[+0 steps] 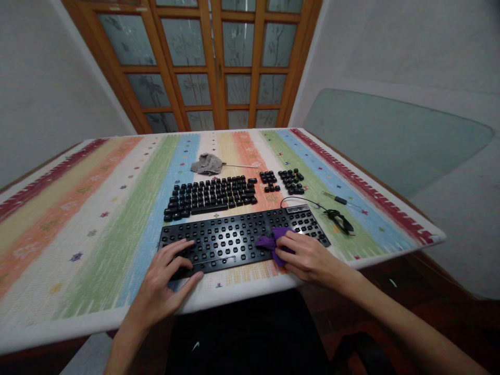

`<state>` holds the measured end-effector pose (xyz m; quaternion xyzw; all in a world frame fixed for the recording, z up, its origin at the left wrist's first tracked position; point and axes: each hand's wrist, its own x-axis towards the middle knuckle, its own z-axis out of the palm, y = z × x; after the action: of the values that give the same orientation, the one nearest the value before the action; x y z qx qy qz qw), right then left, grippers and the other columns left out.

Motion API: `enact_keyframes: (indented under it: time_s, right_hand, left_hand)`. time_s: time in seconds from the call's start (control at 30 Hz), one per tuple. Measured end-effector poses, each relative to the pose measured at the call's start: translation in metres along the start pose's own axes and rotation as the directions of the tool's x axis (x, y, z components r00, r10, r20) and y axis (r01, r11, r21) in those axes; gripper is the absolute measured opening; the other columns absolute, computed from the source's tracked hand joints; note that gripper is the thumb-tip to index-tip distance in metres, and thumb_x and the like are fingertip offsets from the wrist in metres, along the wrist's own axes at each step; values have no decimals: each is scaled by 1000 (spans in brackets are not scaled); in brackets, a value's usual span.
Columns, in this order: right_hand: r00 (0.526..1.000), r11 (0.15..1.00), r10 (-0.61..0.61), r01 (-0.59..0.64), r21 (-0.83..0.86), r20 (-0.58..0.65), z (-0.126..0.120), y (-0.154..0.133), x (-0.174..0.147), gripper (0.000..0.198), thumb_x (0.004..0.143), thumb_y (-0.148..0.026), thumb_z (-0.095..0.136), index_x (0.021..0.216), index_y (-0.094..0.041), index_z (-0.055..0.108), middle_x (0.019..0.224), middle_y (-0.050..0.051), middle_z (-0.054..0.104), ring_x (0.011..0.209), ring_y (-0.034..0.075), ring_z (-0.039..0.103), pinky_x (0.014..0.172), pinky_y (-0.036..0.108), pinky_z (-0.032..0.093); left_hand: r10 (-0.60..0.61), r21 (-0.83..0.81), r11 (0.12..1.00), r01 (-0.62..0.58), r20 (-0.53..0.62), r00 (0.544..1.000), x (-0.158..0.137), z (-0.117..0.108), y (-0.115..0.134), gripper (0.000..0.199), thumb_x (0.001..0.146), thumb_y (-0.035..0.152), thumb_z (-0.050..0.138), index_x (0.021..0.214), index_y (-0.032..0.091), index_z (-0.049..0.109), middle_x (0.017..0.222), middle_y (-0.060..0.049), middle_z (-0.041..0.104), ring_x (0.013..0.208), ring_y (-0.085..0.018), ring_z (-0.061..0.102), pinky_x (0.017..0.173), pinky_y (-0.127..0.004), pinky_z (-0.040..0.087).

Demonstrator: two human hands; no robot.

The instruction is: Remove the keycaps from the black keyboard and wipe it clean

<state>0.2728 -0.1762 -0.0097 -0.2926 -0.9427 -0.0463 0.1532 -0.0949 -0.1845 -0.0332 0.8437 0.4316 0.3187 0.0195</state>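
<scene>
A black keyboard base (222, 237), bare of its keycaps, lies along the table's near edge. My left hand (162, 278) rests over its left end with the fingers spread, some of them touching the frame. On the right part of the base my right hand (304, 255) presses a purple cloth (283, 234), its fingers closed on the fabric. Just behind the base, loose black keycaps (213, 192) sit in rows in a keyboard layout. Two smaller groups of keycaps (291, 180) are to their right. The coiled black cable (339, 221) lies to the right of the base.
A crumpled grey cloth (208, 164) lies behind the keycaps, a thin rod (240, 166) beside it. At the right is a slim tool with a black handle (340, 200). A striped cloth covers the table (105, 229). Wooden glazed doors (214, 67) stand beyond.
</scene>
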Motion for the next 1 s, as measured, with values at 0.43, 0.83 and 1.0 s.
enact_keyframes:
  time_s: [0.43,0.83,1.0]
  right_hand:
    - [917,945,305,-259,200,-257,-21,30,7,21,91,-11,51,105,-17,66,98,9,63,87,20,62,78,36,54]
    - [980,980,197,-197,31,14,4,25,34,17,88,-9,56,94,-10,72,99,14,61,90,25,56,81,42,53]
    - [990,987,91,-104,122,109,-14,26,28,19,90,-11,54,92,-13,73,98,12,61,90,23,55,82,40,52]
  left_hand:
    - [18,-4,1000,-18,-7,1000,-1,1,-1,10,87,29,66,85,22,59,131,-10,60,122,-32,56,101,-58,46]
    - [22,8,1000,-22,-4,1000,0,1,0,10,87,29,65,86,21,58,129,-11,61,120,-31,57,99,-55,48]
    - [26,17,1000,-26,1,1000,-1,1,-1,10,87,29,65,88,22,58,129,-11,61,121,-32,56,99,-56,47]
